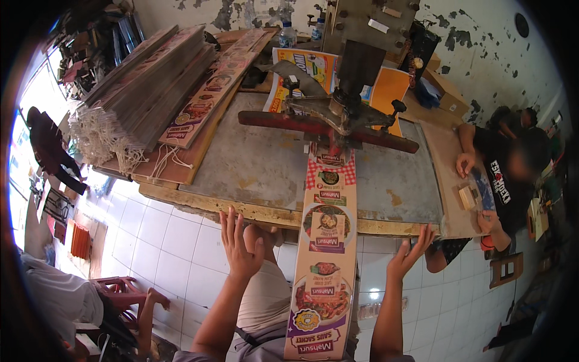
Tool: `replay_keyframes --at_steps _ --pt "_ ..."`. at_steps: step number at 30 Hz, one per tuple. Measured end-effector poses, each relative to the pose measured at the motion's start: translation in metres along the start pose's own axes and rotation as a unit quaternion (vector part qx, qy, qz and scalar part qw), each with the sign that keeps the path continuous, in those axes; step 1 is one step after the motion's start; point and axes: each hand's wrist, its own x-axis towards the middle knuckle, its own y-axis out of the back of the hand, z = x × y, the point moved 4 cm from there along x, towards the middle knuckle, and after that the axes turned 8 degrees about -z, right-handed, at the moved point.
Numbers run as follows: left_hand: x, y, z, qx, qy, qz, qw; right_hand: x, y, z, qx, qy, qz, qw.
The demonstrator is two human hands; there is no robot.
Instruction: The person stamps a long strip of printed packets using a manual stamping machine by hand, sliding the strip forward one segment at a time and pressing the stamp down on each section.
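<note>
A long printed strip (325, 247) with food pictures runs from under the press head (341, 108) over the table's front edge towards my body. The press has a red crossbar (277, 120) and black knobs, and hides the strip's far end. My left hand (242, 248) is raised just in front of the table edge, left of the strip, with fingers spread and nothing in it. Right of the strip, my right hand (410, 252) has its fingers stretched out at the table's front edge, also holding nothing. Neither hand touches the strip.
Bundled strips with white strings (145, 90) are piled on the table's left, beside a flat printed strip (208, 96). Water bottles (287, 36) stand behind. At right, a person in a black shirt (506, 175) sits by a small wooden block (468, 197). Another person (66, 295) is at lower left.
</note>
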Motion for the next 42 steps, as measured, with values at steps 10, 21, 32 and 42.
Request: replay_keyframes --at_steps 10,21,32,42 --pt "-0.075 0.014 0.094 -0.566 0.279 -0.324 0.705 -0.072 0.02 -0.122 0.486 -0.25 -0.354 0.759" --pt "-0.075 0.024 0.115 -0.602 0.277 -0.336 0.669 -0.063 0.032 -0.152 0.522 -0.202 -0.376 0.739" --pt "-0.06 0.033 0.131 -0.575 0.258 -0.335 0.7 -0.069 0.031 -0.142 0.537 -0.23 -0.322 0.745" --pt "-0.048 0.018 0.12 -0.526 0.246 -0.301 0.756 -0.056 0.021 -0.143 0.503 -0.233 -0.304 0.775"
